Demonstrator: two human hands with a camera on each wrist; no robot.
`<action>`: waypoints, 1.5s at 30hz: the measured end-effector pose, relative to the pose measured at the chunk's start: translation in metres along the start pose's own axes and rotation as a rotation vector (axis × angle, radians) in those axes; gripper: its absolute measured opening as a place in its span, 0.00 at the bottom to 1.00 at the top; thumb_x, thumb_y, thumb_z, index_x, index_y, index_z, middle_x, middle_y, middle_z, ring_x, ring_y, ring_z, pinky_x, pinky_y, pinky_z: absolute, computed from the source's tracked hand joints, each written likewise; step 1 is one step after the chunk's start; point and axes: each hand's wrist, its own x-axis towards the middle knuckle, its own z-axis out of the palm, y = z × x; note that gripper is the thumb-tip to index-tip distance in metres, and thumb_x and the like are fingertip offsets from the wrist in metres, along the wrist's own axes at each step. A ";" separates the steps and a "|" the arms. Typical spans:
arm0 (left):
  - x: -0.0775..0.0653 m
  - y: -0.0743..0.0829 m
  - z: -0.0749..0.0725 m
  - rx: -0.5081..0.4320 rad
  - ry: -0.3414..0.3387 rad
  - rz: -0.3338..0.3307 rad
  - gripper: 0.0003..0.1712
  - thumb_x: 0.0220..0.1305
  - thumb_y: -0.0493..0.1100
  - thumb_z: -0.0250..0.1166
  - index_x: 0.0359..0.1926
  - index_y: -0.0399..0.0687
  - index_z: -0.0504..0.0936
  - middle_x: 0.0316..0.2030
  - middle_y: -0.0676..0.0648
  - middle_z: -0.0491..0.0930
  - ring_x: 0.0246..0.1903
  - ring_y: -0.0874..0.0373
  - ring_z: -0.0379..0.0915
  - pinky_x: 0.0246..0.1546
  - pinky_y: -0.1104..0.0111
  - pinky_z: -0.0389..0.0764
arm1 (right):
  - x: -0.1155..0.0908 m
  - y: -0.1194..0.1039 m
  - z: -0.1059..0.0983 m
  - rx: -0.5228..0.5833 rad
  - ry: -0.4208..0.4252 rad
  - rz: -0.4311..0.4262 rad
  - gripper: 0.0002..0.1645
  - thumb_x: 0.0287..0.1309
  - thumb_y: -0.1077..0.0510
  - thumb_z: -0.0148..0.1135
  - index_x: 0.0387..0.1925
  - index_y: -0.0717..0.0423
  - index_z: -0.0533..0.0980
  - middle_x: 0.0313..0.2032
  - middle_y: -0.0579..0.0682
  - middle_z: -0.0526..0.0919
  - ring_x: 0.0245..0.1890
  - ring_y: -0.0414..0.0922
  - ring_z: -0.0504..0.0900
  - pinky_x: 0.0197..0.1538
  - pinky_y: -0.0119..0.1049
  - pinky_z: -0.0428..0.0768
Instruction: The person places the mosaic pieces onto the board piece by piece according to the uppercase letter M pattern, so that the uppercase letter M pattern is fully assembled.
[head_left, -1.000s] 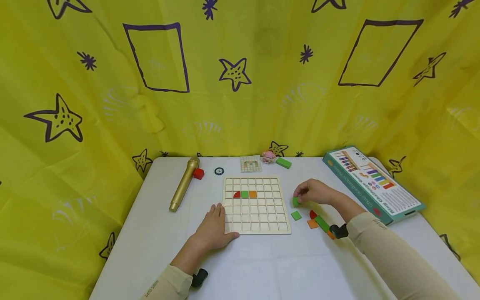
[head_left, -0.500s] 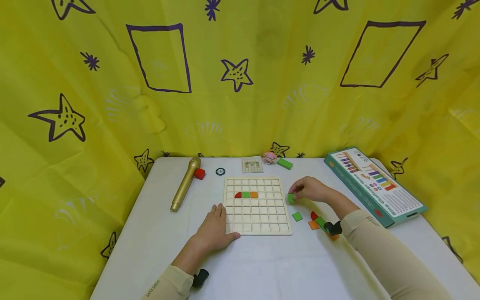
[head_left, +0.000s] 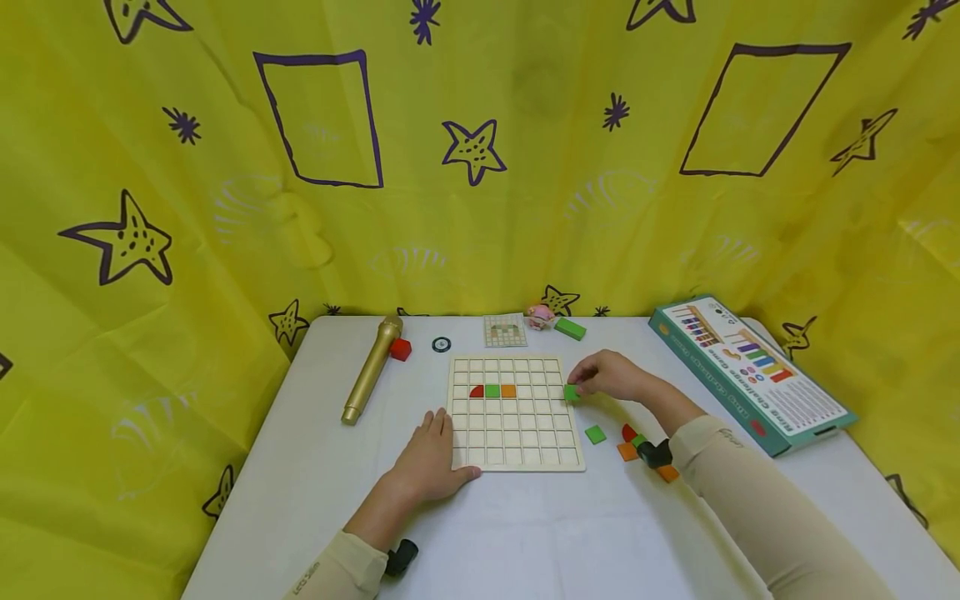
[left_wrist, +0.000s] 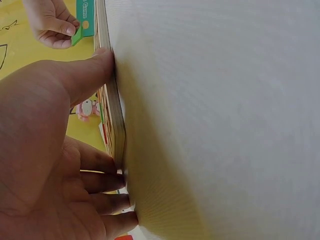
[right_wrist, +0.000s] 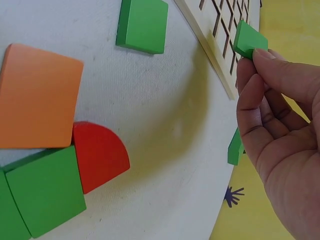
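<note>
The left hand (head_left: 427, 460) lies with its fingers extended against the left edge of a wooden grid board (head_left: 517, 433), thumb at the near edge. The right hand (head_left: 609, 377) pinches a green square tile (head_left: 571, 392) at the board's right edge. Between the hands, in one row of the board, sit a red quarter-round (head_left: 477, 392), a green square (head_left: 492, 391) and an orange square (head_left: 508, 391). Nearer than the right hand, a loose green tile (head_left: 596, 434) and an orange tile (head_left: 627, 452) lie on the bench (head_left: 525, 533). A gold microphone (head_left: 371, 371) lies beyond and left of the left hand; a game box (head_left: 750, 375) lies right of the right hand.
</note>
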 end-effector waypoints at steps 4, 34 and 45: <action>0.000 0.000 0.000 0.005 0.001 -0.005 0.59 0.60 0.65 0.68 0.72 0.24 0.57 0.73 0.28 0.55 0.74 0.34 0.48 0.71 0.47 0.59 | 0.002 -0.003 0.002 0.012 -0.002 0.014 0.07 0.62 0.65 0.67 0.42 0.58 0.85 0.36 0.48 0.85 0.36 0.46 0.77 0.44 0.38 0.79; 0.000 0.002 0.000 0.016 -0.002 -0.028 0.59 0.59 0.66 0.68 0.73 0.25 0.58 0.74 0.30 0.55 0.74 0.35 0.48 0.71 0.48 0.59 | 0.027 -0.027 0.014 0.043 0.007 -0.014 0.04 0.63 0.65 0.66 0.39 0.59 0.85 0.36 0.48 0.86 0.36 0.44 0.79 0.43 0.36 0.81; 0.001 0.000 0.000 0.030 -0.006 -0.016 0.59 0.60 0.67 0.67 0.73 0.25 0.57 0.74 0.30 0.55 0.74 0.35 0.48 0.71 0.48 0.59 | 0.038 -0.035 0.019 0.012 -0.007 -0.032 0.04 0.63 0.65 0.66 0.39 0.58 0.85 0.35 0.48 0.85 0.36 0.44 0.77 0.43 0.36 0.79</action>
